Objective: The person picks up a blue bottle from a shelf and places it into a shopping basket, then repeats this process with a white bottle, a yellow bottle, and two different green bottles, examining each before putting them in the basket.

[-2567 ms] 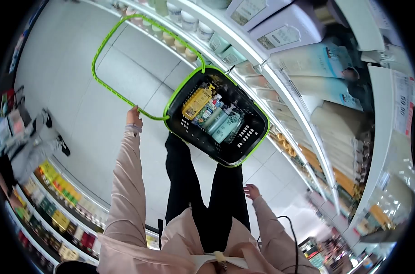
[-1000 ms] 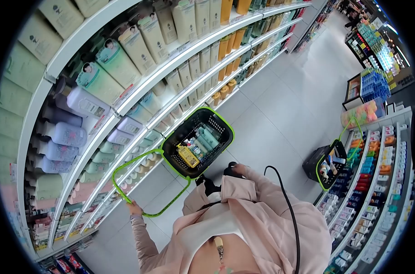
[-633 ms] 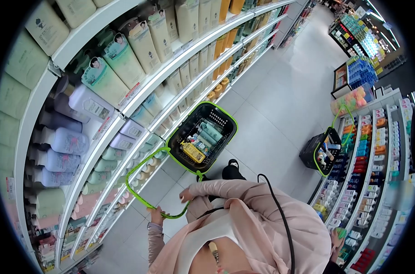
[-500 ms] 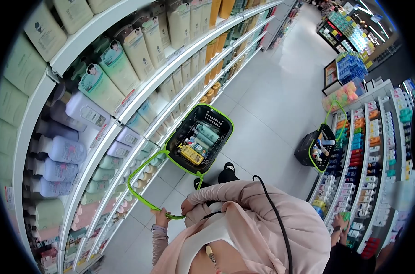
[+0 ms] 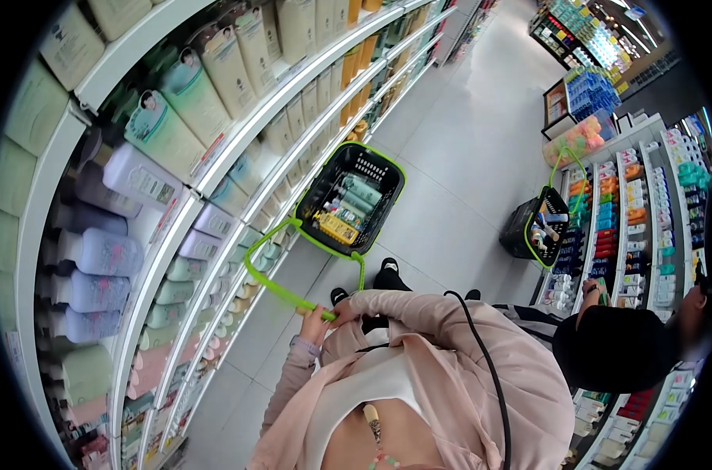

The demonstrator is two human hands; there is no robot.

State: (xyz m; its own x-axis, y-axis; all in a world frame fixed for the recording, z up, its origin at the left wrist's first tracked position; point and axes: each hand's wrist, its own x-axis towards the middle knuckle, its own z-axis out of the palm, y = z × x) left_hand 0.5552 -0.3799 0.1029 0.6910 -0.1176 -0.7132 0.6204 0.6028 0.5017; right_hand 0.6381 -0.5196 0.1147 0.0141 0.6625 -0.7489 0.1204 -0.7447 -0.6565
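Observation:
My left hand [image 5: 313,323] is closed around the green handle [image 5: 273,286] of a black shopping basket. Beside it, my right hand [image 5: 343,312] is closed where the same handle passes, its fingers partly hidden. The black basket [image 5: 391,205] with a green rim hangs in front of me, next to the shelves on the left. Inside lie a yellow pack [image 5: 337,228], pale green bottles [image 5: 360,196] and other small items.
Shelves [image 5: 148,235] of bottles and tubes curve along the left. A second basket [image 5: 520,231] stands on the right by more shelves [image 5: 630,227]. A person in black [image 5: 614,348] reaches toward those shelves. Grey floor tiles [image 5: 434,164] run between.
My hands and the basket handle have moved up and to the right in view. The person on the right has come further into view, and the surroundings have shifted slightly.

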